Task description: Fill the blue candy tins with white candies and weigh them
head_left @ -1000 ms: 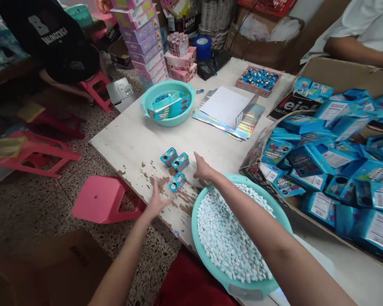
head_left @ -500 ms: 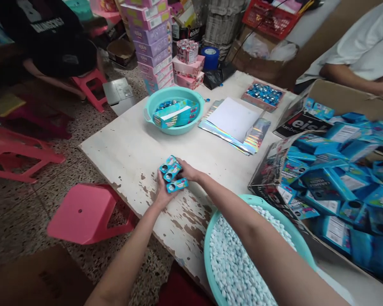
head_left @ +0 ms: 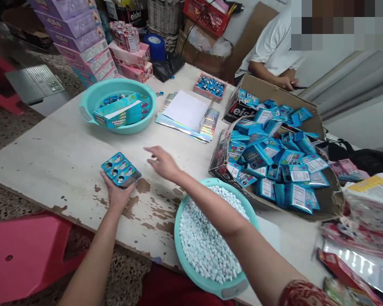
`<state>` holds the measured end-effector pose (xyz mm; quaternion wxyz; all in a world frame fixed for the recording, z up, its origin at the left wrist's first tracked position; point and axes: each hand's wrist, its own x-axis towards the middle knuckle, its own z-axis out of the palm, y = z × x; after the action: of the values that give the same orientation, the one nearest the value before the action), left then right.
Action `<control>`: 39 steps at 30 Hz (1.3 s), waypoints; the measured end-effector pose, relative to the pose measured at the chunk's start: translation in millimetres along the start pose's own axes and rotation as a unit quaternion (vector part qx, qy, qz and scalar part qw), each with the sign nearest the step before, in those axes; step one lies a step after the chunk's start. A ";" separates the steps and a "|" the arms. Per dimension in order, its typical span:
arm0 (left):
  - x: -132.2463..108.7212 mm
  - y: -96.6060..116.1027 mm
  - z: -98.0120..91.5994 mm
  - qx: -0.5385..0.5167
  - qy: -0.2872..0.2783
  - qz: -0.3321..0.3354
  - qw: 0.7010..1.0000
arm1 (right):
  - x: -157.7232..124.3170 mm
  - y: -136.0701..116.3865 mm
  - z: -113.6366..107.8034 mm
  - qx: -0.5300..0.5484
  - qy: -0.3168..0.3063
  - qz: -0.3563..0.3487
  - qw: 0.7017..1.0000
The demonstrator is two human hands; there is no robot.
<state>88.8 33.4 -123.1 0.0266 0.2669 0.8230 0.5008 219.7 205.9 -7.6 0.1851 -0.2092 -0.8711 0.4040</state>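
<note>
My left hand [head_left: 117, 196] is closed around a row of three small blue candy boxes [head_left: 123, 170], side by side, each with a round opening at its near end. My right hand [head_left: 163, 163] is apart from them, fingers stretched out and slightly blurred, over the table between the boxes and the holographic sheets. Under my right forearm stands a turquoise basin [head_left: 178, 233] full of pale blue-white candies [head_left: 207, 250]. Beyond my left hand, another turquoise basin [head_left: 137, 129] holds a blue display carton [head_left: 115, 119] and several blue caps.
A cardboard box [head_left: 221, 157] heaped with blue candy boxes [head_left: 268, 157] stands at the right. Holographic sheets with white paper [head_left: 188, 110] lie mid-table, behind them a pink tray of blue caps [head_left: 210, 87]. A person in white [head_left: 268, 51] sits opposite. A pink stool [head_left: 25, 250] is at left.
My right hand has let go of the blue boxes and moved right, its fingers opening. My left hand keeps them. The view has turned to the right.
</note>
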 end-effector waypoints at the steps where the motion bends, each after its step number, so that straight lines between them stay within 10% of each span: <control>1: -6.9 3.2 -4.4 0.008 0.006 0.001 1.000 | -22.3 3.4 -32.6 -0.035 0.078 -0.039 0.996; 5: -60.4 39.3 -21.0 0.017 0.069 0.025 0.997 | -112.1 50.2 -166.7 -0.249 0.408 0.090 0.874; 9: -139.3 104.5 -9.0 -0.025 -0.022 0.186 0.982 | -166.8 107.2 -222.3 -0.234 0.378 0.280 0.851; 14: -201.2 151.0 43.0 0.118 -0.282 0.309 0.901 | -218.2 112.6 -212.2 -0.162 0.386 0.257 0.871; 22: -207.1 180.2 94.4 0.250 -0.265 0.143 0.920 | -358.1 53.8 -165.7 0.091 0.449 0.234 0.858; 31: -217.6 199.9 109.4 0.233 -0.310 0.088 0.918 | -430.9 56.6 -152.1 0.534 0.384 0.423 0.623; 36: -209.0 196.1 113.0 0.038 -0.296 -0.048 0.953 | -466.1 66.1 -160.4 0.541 0.398 0.456 0.584; 39: -207.5 199.3 110.6 -0.132 -0.294 -0.200 0.925 | -495.0 69.8 -163.5 0.502 0.457 0.465 0.569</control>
<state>383.1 97.3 -57.4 0.4015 0.2264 0.7411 0.4882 732.8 94.9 -39.2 0.4205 -0.6156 -0.1111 0.6572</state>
